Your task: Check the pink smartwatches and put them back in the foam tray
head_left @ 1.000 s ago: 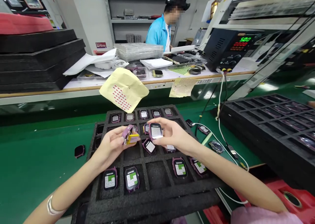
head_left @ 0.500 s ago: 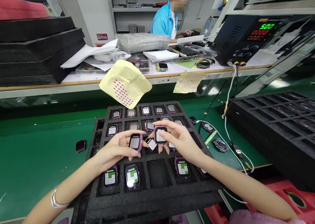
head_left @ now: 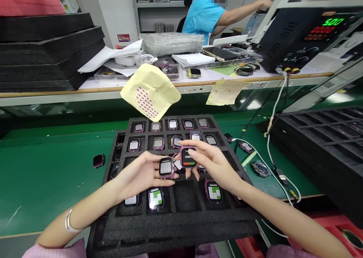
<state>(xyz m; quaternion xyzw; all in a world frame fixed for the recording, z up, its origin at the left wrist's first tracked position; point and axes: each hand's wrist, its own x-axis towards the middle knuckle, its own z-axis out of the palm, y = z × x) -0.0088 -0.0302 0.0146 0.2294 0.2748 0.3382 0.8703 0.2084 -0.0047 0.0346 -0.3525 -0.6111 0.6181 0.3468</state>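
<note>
Above the black foam tray (head_left: 181,223), my left hand (head_left: 141,172) is closed on a purple-rimmed watch (head_left: 166,167) with a grey-white list on its screen. Just right of it, my right hand (head_left: 208,159) grips a second purple watch (head_left: 188,158), its thumb over the screen, which is dark with a red and green bar. Several watches lie in the tray's compartments, among them one with a green and white screen (head_left: 155,198) in the front row and another (head_left: 214,190) to its right. Part of the middle row is hidden by my hands.
A dark watch (head_left: 98,160) lies on the green mat at left. Cables and a watch (head_left: 246,147) are right of the tray. More foam trays (head_left: 317,152) stand at far right. Behind are a shelf edge with yellow sheets (head_left: 151,91), a power supply (head_left: 306,39) and a person in blue (head_left: 202,16).
The right watch's screen went from a white list to a dark one with a red and green bar. My left fingers shifted on their watch. The person in blue now stretches an arm rightward.
</note>
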